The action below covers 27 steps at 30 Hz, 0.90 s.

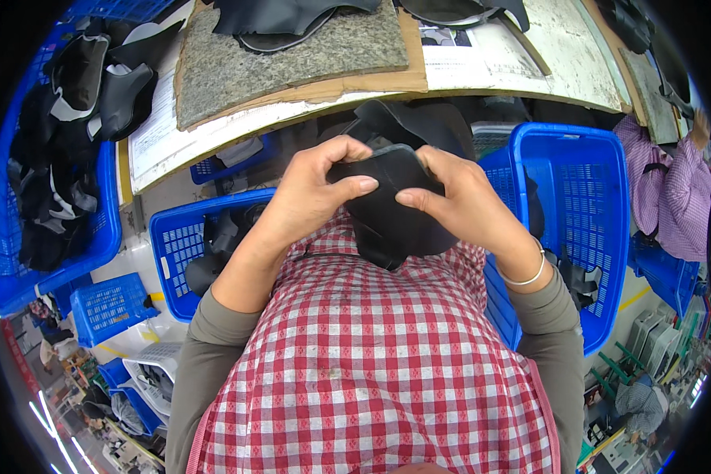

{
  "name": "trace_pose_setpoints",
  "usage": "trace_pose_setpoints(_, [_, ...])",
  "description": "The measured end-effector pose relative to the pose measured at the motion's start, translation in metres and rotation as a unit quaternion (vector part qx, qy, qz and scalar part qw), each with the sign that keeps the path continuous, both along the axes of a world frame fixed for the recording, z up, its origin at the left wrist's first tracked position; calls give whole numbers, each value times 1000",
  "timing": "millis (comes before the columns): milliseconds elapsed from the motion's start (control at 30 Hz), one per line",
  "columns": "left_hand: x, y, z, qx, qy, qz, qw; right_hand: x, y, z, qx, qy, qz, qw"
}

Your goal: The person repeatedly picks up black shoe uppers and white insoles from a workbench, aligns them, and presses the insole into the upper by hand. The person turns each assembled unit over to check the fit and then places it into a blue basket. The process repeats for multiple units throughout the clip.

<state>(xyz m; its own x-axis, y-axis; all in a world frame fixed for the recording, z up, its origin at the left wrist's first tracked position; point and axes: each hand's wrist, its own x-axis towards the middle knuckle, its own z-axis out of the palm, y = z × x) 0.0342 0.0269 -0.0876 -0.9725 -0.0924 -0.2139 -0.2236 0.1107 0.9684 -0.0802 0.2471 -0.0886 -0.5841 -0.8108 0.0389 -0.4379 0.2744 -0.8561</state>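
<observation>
A black leather shoe upper (387, 209) is held up in front of the red checked apron (371, 347), just short of the workbench edge. My left hand (308, 186) grips its left side, thumb on the near face and fingers bent over the top edge. On the other side my right hand (466, 197) pinches it the same way, the two thumbs almost meeting. The fingertips behind the leather are hidden. Further black leather (438, 122) shows beyond the hands; whether it joins the held piece I cannot tell.
A grey stone slab (316, 67) lies on the white workbench (521, 71), with black uppers (292, 16) on it. Blue plastic baskets stand around me: one far left (110, 213) heaped with uppers, one lower left (162, 261), one right (620, 221). A co-worker's purple checked sleeve (683, 205) is at right.
</observation>
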Motion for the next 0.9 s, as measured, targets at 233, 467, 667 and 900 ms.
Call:
trace_pose_setpoints(233, [4,14,1,28,29,18,999,2,-4,-7,-41,-225,22,973])
trace_pose_setpoints(467, [-5,17,4,-50,42,11,998,-53,-13,6,-15,-166,171,971])
trace_pose_setpoints(667, [-6,22,8,-79,30,20,996,-62,-36,-13,102,-385,202,894])
trace_pose_setpoints(900, [1,31,8,-109,61,24,992,-45,-31,-38,36,-593,123,795])
